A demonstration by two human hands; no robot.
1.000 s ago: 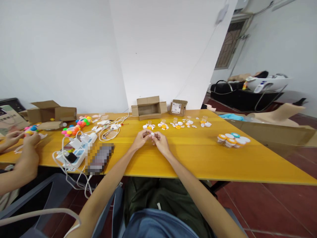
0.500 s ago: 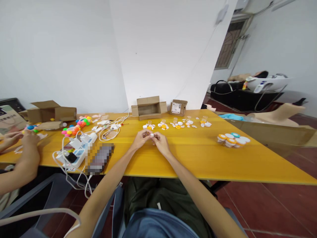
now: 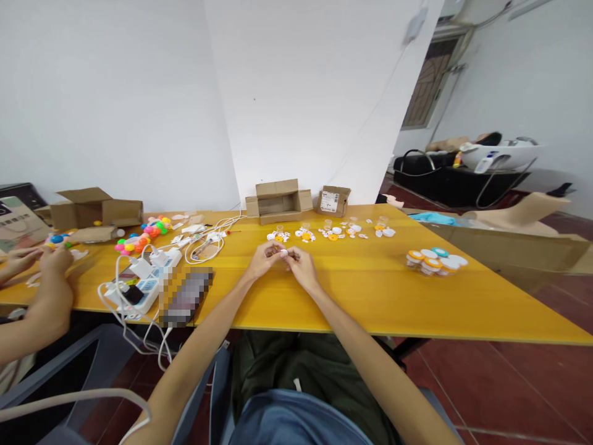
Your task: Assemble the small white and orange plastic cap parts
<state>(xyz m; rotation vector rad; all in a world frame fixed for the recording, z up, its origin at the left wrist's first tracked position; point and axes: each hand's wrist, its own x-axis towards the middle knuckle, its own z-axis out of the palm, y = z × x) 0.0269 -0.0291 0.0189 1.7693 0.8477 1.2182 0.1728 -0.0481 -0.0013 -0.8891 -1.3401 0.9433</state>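
Above the middle of the yellow table (image 3: 370, 290), my left hand (image 3: 265, 258) and my right hand (image 3: 300, 264) meet at the fingertips. Pinched between them is a small white round piece (image 3: 284, 252); its finer detail is too small to make out. Both hands are closed on it. Just beyond lie groups of small white pieces, orange rings (image 3: 333, 237) and clear little cups (image 3: 328, 225), spread in a row. Off to the right stands a cluster of round containers (image 3: 433, 264) with white, orange and teal tops.
Two cardboard boxes (image 3: 280, 207) stand by the wall. Left of my arm are a power strip (image 3: 152, 281) with plugs and cables, a blurred-out phone (image 3: 188, 296) and colourful balls (image 3: 139, 241). A co-worker's hands (image 3: 53, 256) are busy at the far left.
My hands stay almost in place, fingers still around the white piece. At the far left, the co-worker's hand has shifted slightly.
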